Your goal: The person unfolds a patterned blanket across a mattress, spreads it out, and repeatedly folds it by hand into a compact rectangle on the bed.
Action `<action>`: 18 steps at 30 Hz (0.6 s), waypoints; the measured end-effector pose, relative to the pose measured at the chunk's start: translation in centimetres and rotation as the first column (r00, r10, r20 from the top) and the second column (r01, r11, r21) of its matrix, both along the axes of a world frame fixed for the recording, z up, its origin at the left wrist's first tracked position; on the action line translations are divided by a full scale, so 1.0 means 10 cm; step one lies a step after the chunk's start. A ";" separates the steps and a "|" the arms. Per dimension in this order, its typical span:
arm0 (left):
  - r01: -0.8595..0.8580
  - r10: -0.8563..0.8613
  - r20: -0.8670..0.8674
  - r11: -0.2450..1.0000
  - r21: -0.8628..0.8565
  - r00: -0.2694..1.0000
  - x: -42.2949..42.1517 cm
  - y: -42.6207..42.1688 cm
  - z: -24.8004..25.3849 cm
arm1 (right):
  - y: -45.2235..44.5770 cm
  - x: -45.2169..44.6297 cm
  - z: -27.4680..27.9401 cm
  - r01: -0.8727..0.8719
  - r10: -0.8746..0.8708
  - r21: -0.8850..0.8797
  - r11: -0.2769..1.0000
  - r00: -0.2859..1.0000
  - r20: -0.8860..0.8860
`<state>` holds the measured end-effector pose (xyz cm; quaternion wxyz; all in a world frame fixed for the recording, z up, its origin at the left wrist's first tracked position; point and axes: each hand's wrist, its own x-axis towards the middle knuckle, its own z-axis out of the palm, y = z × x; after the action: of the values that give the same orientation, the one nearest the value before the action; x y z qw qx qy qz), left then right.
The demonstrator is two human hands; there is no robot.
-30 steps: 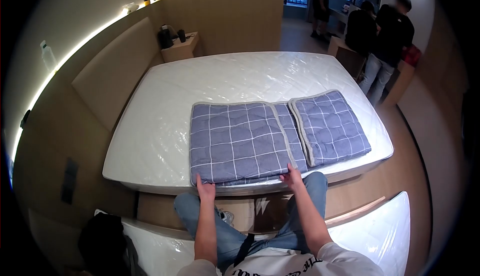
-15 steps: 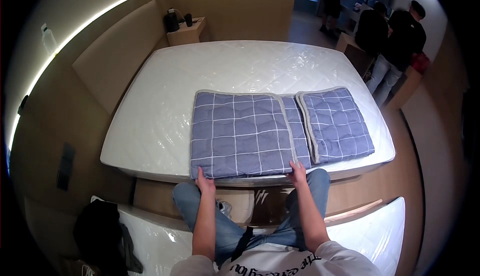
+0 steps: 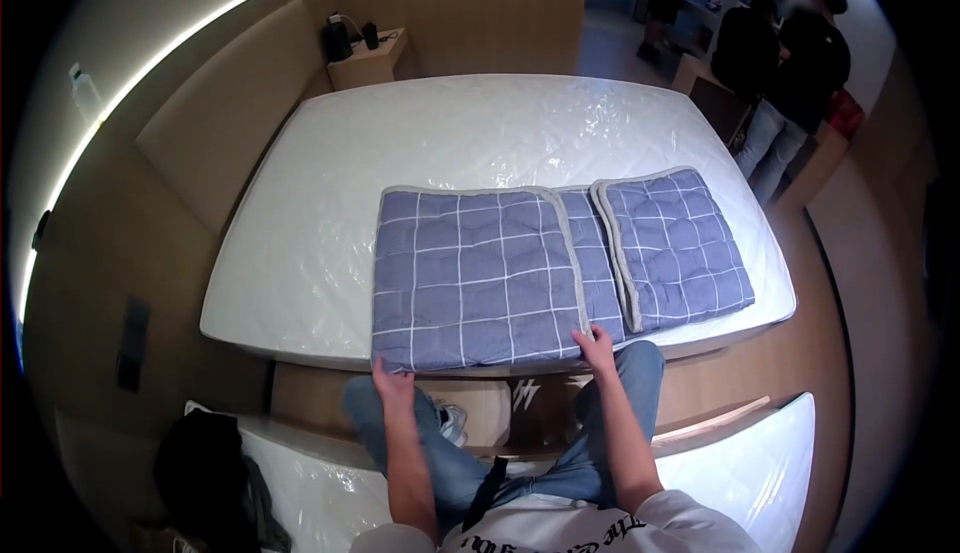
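A blue-grey quilted pad (image 3: 470,273) with white grid lines and pale grey edging lies folded on the plastic-wrapped white mattress (image 3: 290,203). Its two ends are folded inward, leaving a narrow strip between the larger left fold and the smaller right fold. My left hand (image 3: 394,383) grips the near left corner, thumb on top and the other fingers mostly hidden. At the near edge, beside the left fold's grey border, my right hand (image 3: 597,350) pinches the pad; some of its fingers are out of sight beneath.
Behind my knees is a second wrapped mattress (image 3: 310,483), with dark clothing (image 3: 205,478) on its left. A nightstand (image 3: 370,61) with dark items stands beside the padded headboard (image 3: 235,103). Other people, including a person in a cap (image 3: 812,63), are at the far right.
My left hand has moved a little left and toward me, and the pad's near left corner has shifted with it. My right hand stays at nearly the same spot.
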<state>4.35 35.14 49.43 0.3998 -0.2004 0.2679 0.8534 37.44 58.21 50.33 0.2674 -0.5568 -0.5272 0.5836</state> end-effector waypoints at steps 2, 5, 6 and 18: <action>0.008 -0.060 -0.294 0.985 -0.175 0.954 0.10 -0.10 0.10 | -0.08 -0.05 0.15 0.089 -0.131 0.305 0.948 0.984 0.120; -0.507 -0.274 -0.838 0.693 -0.513 0.473 0.74 0.07 0.64 | -0.10 -0.19 0.45 0.018 -0.319 0.729 0.684 0.907 0.276; -0.595 -0.487 -0.849 0.627 -0.503 0.205 0.83 0.09 0.87 | -0.07 -0.25 0.50 -0.107 -0.362 0.830 0.548 0.864 0.350; -0.820 -0.956 -0.214 0.284 -0.498 -0.201 -0.19 1.36 0.35 | 0.13 -0.64 0.24 -0.328 -0.169 0.695 0.640 0.822 0.544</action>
<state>2.46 48.77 52.96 -0.1043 0.4055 0.8954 0.1515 31.04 59.53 52.71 0.2814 -0.5113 -0.8022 0.1258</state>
